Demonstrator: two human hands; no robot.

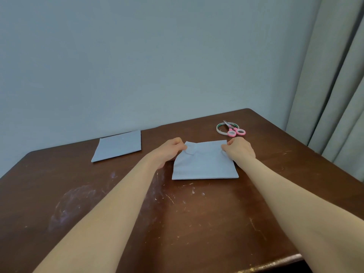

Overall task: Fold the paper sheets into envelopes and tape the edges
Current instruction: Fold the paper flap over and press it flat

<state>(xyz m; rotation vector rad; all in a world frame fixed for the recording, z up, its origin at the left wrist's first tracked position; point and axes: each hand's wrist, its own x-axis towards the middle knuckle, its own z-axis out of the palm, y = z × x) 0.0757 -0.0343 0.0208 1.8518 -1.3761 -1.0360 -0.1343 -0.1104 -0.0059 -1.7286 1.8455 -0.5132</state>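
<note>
Head view showed the folded sheet point(204, 164) lying flat on the table point(197, 223), a little right of centre and well out from the person. Its long axis ran left to right across the body, with a clean edge nearest the person and the open edge on the far side.

A small flap point(190, 151) was turned down at the far-left corner. The left hand point(169, 151) had its fingers curled in on that corner and seemed to pinch the paper there. The right hand point(240, 149) was at the far-right corner, also curled, with its fingertips closed on the paper's edge. Both grips sat on the far edge, one at each end of the long axis, so nearly the whole sheet lay on the near side of the hands. Neither hand looked nearer than the other, and both arms were stretched out about equally.

I judged the step in hand to be turning in the far corners, with the right corner to be matched to the left.

Just beyond the right hand lay the tape roll point(219, 129), with pink-handled scissors point(235, 131) resting across it. That put the taping tools closer to the right hand. A second sheet point(118, 146), also folded, lay apart to the far left near the wall point(137, 56). A curtain point(338, 85) hung at the right.
</note>
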